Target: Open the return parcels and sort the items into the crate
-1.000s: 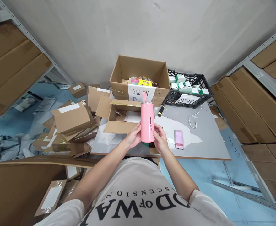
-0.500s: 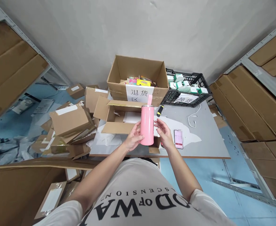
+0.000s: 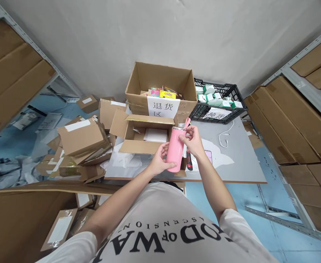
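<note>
A pink tumbler (image 3: 175, 150) with a metal rim and a pink strap loop (image 3: 187, 123) is held in front of my chest, its top leaning to the right. My left hand (image 3: 161, 159) wraps round its lower left side. Up by the rim, my right hand (image 3: 192, 140) grips the upper right side, thumb on the front of the tumbler. Behind it lies an open cardboard box (image 3: 138, 147) with a white flat item (image 3: 155, 135) inside. A red and black tool (image 3: 189, 160), perhaps a cutter, lies below my right hand.
At the back stand a large carton (image 3: 136, 104) with a paper sign and a black crate (image 3: 235, 109) of small white-green boxes. A phone (image 3: 209, 156), partly hidden, and a white cable (image 3: 222, 138) lie on the table (image 3: 242, 160). Piled cartons (image 3: 80, 140) are at left; shelves flank both sides.
The tumbler has tilted from upright to leaning right. My right hand has risen from beside it to grip it near the rim. The red and black tool is now more exposed.
</note>
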Tool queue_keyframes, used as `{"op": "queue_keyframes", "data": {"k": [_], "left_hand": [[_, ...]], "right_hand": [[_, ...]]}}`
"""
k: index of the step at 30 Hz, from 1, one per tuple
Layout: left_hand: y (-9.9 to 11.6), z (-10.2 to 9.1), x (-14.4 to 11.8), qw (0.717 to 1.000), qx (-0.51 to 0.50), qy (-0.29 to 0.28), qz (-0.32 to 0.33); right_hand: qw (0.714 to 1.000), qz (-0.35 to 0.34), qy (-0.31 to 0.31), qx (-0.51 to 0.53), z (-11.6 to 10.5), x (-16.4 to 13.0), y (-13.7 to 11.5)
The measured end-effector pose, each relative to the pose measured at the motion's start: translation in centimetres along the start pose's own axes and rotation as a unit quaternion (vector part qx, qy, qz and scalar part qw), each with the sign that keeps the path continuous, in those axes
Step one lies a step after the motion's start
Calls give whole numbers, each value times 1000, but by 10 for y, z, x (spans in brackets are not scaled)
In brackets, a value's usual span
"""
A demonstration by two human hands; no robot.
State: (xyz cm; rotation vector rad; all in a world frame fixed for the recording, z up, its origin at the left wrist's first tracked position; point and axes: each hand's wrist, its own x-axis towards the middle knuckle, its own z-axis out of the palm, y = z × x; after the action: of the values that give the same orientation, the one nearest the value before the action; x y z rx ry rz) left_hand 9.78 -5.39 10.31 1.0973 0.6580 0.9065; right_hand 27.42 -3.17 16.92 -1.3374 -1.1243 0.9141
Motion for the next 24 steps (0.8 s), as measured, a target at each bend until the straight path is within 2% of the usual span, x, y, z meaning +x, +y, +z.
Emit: {"op": "queue_keyframes", "data": {"k": [7,11,14,19,24], "left_hand": [[-3,6,-1,998,64,10,9],[-4,4,1,994,99,12,51],[-3,-2,1,984,163,-14,73],[-14,-10,-5,929,355,-67,82],[-34,-10,-3,862,492,-65,101]], "right_hand": [[998,17,-21,-53,-6,12,-4],[997,-43,-31,-48,-12,11,-20],[993,-105,-2,-62,-28,5,-31],[975,-205,68,-47,-68,-16,-26],[969,-233,78,-33,-87,-49,-7]]}}
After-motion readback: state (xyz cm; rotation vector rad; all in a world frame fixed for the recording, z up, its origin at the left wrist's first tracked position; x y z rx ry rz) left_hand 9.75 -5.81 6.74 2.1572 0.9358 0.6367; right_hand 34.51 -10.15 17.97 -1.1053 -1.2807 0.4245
